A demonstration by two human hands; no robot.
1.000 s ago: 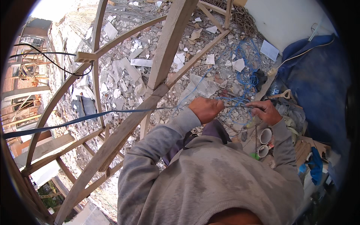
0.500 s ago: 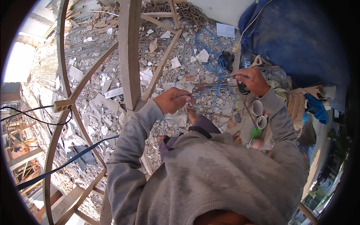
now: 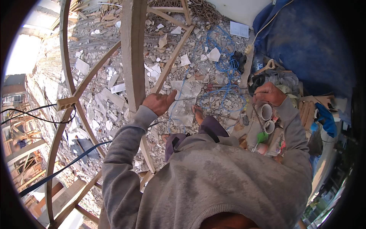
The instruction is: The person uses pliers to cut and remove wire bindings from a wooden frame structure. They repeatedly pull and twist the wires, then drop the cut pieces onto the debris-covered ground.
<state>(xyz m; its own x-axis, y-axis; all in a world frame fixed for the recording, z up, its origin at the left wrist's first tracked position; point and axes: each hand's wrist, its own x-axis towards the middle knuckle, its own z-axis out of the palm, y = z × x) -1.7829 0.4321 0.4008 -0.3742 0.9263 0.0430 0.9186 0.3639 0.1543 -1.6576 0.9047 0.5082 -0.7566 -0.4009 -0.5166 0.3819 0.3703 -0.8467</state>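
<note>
My left hand (image 3: 158,103) is closed in a fist, thumb on top, beside the upright wooden post. From it a thin dark wire (image 3: 187,99) runs to the right toward my other hand. My right hand (image 3: 270,94) is closed in a pinch at what looks like the wire's other end; the fingers partly hide it. Several thin metal rods (image 3: 227,91) lie level just beyond the wire. Below my right hand stand two pale cups (image 3: 266,112), near a green plastic piece (image 3: 262,137).
A thick wooden post (image 3: 133,57) with slanting braces rises at my left. A power strip (image 3: 66,103) with black cable hangs farther left. Broken rubble and tangled blue cord (image 3: 225,63) cover the ground ahead. A blue tarp (image 3: 301,45) hangs at the far right.
My hands have drawn farther apart. The left has moved left toward the post, and the right has come nearer to me and a little to the right.
</note>
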